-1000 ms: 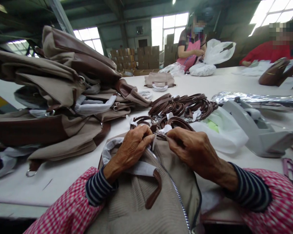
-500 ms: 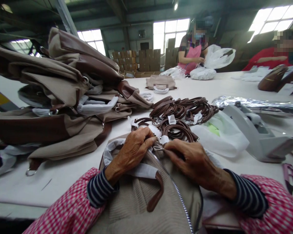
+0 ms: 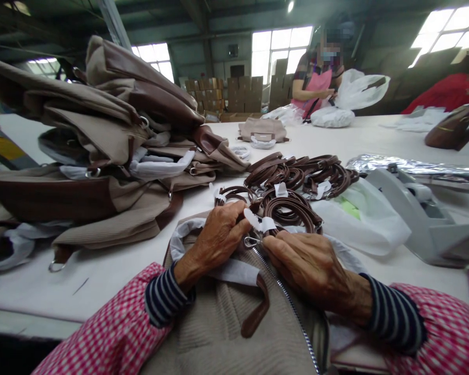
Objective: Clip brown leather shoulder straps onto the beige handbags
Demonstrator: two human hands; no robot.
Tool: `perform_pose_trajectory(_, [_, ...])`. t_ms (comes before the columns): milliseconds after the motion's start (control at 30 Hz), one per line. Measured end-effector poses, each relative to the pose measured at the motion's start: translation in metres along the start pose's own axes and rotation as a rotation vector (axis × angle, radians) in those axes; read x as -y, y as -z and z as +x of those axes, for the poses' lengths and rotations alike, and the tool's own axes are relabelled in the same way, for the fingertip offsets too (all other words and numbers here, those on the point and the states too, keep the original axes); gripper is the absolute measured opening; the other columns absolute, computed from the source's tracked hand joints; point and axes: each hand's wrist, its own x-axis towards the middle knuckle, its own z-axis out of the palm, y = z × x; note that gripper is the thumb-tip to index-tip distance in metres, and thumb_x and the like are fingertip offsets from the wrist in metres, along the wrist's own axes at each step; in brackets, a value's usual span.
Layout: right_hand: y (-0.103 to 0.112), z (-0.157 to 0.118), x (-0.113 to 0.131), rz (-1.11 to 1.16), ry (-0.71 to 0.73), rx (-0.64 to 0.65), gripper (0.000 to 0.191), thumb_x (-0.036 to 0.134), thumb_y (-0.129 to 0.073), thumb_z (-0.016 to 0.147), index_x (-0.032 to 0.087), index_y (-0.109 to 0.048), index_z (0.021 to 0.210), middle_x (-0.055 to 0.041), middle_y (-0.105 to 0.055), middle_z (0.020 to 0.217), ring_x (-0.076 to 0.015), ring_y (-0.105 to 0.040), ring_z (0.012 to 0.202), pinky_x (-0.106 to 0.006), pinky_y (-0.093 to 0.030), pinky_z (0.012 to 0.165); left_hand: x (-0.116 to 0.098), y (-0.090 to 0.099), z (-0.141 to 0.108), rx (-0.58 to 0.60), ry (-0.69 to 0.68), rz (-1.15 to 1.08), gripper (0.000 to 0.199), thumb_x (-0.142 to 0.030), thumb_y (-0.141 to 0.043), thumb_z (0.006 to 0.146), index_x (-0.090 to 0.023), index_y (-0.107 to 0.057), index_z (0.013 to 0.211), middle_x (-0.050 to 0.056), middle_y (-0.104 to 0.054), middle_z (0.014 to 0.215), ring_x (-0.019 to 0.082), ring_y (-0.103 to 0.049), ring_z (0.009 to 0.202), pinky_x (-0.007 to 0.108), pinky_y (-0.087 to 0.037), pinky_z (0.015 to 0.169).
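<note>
Though part-hidden, L hand [image 3: 219, 232], R hand [image 3: 312, 263]: pinch grip on bag [image 3: 207, 323] nr zip [image 3: 284, 291].

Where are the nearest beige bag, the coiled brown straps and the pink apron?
Nearest beige bag [image 3: 222, 323]: head view, on its ribbed fabric.
Coiled brown straps [image 3: 294, 201]: head view, on the front coil's upper edge.
Pink apron [image 3: 319, 84]: head view, on its upper part.

Bright windows [image 3: 282, 49] and stacked cardboard boxes [image 3: 244, 94] stand beyond the long white table [image 3: 383, 136].
</note>
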Motion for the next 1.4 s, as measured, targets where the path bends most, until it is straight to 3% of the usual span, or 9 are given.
perform_pose_trajectory(233, [-0.005, 0.002, -0.007, -0.015, 0.019, 0.031, 0.022, 0.004, -0.044, 0.102, 0.013, -0.061, 0.09, -0.0022, -0.057, 0.069, -0.0143, -0.049, 0.058, -0.029, -0.039, 0.056, 0.002, -0.002, 0.002, -0.023, 0.007, -0.062, 0.023, -0.024, -0.058, 0.096, -0.018, -0.055, 0.074, -0.002, -0.058, 0.074, 0.015, -0.052, 0.07, 0.03, -0.035, 0.067])
perform_pose_trajectory(500, [-0.004, -0.003, -0.008, -0.005, 0.019, -0.003, 0.017, 0.003, -0.047, 0.101, 0.011, -0.06, 0.108, -0.004, -0.063, 0.076, -0.0148, -0.058, 0.067, -0.027, -0.047, 0.065, 0.001, -0.001, 0.001, -0.03, 0.009, -0.06, 0.023, -0.023, -0.058, 0.096, -0.019, -0.056, 0.074, -0.002, -0.058, 0.073, 0.015, -0.052, 0.069, 0.029, -0.036, 0.066])
perform_pose_trajectory(833, [-0.015, -0.002, -0.009, -0.024, -0.028, 0.031, 0.024, 0.006, -0.045, 0.104, 0.013, -0.061, 0.087, -0.0026, -0.058, 0.07, -0.0144, -0.049, 0.058, -0.029, -0.039, 0.057, 0.0, -0.001, 0.001, -0.019, 0.019, -0.058, 0.021, -0.023, -0.058, 0.096, -0.018, -0.059, 0.076, -0.002, -0.06, 0.076, 0.015, -0.054, 0.072, 0.028, -0.037, 0.068])
perform_pose_trajectory(967, [-0.018, 0.001, -0.013, 0.04, -0.224, 0.075, 0.02, 0.013, -0.052, 0.104, 0.013, -0.064, 0.087, -0.0034, -0.065, 0.074, -0.0145, -0.057, 0.06, -0.028, -0.038, 0.056, 0.0, 0.0, 0.001, 0.027, 0.035, -0.068, 0.018, -0.026, -0.06, 0.096, -0.017, -0.065, 0.081, 0.001, -0.065, 0.081, 0.017, -0.058, 0.079, 0.029, -0.04, 0.071])
perform_pose_trajectory(1133, [-0.012, 0.015, -0.021, 0.341, -0.547, 0.197, 0.005, 0.016, -0.065, 0.097, 0.016, -0.07, 0.097, -0.0015, -0.074, 0.084, -0.0152, -0.068, 0.073, -0.026, -0.045, 0.067, 0.002, 0.0, 0.001, 0.03, 0.036, -0.072, 0.021, -0.029, -0.06, 0.097, -0.016, -0.064, 0.08, 0.001, -0.064, 0.081, 0.018, -0.058, 0.079, 0.03, -0.04, 0.072])
perform_pose_trajectory(1300, [-0.013, 0.026, -0.03, 0.564, -0.739, 0.168, 0.006, 0.012, -0.073, 0.084, 0.016, -0.068, 0.082, 0.0032, -0.066, 0.067, -0.0122, -0.058, 0.061, -0.023, -0.039, 0.057, 0.001, 0.001, -0.001, 0.06, -0.005, -0.057, 0.02, -0.026, -0.058, 0.097, -0.017, -0.062, 0.08, 0.0, -0.063, 0.082, 0.017, -0.057, 0.08, 0.03, -0.039, 0.074])
perform_pose_trajectory(1400, [-0.013, 0.029, -0.033, 0.611, -0.73, 0.215, 0.007, 0.009, -0.069, 0.082, 0.016, -0.069, 0.083, 0.0048, -0.06, 0.062, -0.0106, -0.051, 0.056, -0.022, -0.035, 0.054, 0.001, 0.002, -0.002, 0.086, -0.046, -0.035, 0.019, -0.023, -0.055, 0.099, -0.018, -0.06, 0.081, 0.0, -0.061, 0.084, 0.017, -0.057, 0.082, 0.03, -0.04, 0.075])
